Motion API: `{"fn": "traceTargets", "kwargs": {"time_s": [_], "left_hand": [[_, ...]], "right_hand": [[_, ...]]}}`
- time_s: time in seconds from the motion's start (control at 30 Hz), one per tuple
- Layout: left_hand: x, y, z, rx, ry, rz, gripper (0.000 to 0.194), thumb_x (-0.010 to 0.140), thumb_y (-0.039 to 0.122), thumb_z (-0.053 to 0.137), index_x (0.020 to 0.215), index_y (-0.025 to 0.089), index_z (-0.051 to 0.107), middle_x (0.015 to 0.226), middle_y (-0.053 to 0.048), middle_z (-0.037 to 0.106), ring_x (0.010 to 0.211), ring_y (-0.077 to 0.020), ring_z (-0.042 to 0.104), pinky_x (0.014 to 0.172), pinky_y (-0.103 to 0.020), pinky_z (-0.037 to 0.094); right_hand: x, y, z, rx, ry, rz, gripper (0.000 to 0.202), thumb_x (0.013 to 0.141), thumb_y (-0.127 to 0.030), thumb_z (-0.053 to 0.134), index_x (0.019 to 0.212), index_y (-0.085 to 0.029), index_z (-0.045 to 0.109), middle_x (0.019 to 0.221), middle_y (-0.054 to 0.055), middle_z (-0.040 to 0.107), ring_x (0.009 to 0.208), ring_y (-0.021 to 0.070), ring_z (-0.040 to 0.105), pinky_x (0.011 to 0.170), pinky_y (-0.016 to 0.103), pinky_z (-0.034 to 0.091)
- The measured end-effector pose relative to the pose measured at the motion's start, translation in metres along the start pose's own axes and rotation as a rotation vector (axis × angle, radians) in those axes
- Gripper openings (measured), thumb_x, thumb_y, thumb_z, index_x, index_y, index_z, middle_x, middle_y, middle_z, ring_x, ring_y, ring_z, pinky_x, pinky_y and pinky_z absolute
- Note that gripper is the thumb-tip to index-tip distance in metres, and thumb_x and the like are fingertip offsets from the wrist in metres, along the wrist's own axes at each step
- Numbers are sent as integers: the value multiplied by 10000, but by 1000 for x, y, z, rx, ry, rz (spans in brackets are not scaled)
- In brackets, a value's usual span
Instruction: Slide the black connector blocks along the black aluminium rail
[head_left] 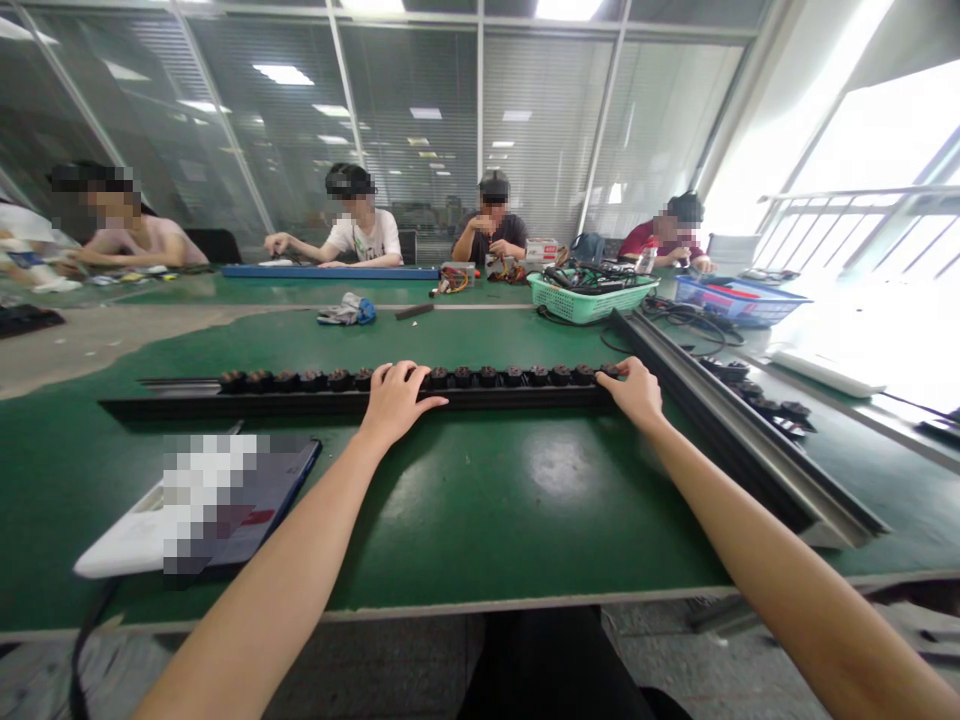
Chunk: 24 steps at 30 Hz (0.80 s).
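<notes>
A long black channel (pixel 510 399) lies across the green table in front of me. Along its back edge runs a row of several small round black pieces (pixel 513 376), which look like power socket inserts. My left hand (pixel 391 402) is wrapped over the channel left of its middle, fingers across the row and thumb on the near side. At the right end, the fingers of my right hand (pixel 636 392) are closed on a black socket piece (pixel 611 371), partly hidden by the fingertips.
More metal channels (pixel 720 420) lie slanted at right, beside loose black pieces (pixel 757 395). Behind stand a green basket (pixel 585 302) of cables and a blue basket (pixel 750 305). A white device (pixel 142 530) sits front left. Several people work across the table (pixel 480 540).
</notes>
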<state>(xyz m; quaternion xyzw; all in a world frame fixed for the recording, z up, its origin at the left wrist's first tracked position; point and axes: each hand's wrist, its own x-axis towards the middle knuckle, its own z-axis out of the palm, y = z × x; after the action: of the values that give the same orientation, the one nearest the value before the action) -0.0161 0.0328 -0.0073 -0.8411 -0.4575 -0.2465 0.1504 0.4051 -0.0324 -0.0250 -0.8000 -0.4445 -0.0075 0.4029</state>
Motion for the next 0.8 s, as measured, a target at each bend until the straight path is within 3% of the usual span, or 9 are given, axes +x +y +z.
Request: {"fn": "traceTargets", "kwargs": {"time_s": [0.33, 0.8], "left_hand": [[0, 1, -1, -14, -3, -2, 536, 968, 612, 580, 1302, 196, 641, 1277, -163, 629, 1250, -337, 531, 1165, -510, 289], [-2, 0, -3, -14, 3, -3, 538, 950, 647, 589, 1291, 236, 649, 1268, -140, 642, 1235, -341, 524, 1149, -509, 302]], "right_hand": [[0, -4, -5, -46, -38, 45, 337, 770, -514, 686, 978, -253, 636, 1076, 105, 736, 1040, 328, 675, 880, 430, 501], [-6, 1, -7, -16, 21, 34, 291, 753, -501, 692, 911, -268, 616, 981, 87, 736, 954, 307, 676, 844, 412, 502]]}}
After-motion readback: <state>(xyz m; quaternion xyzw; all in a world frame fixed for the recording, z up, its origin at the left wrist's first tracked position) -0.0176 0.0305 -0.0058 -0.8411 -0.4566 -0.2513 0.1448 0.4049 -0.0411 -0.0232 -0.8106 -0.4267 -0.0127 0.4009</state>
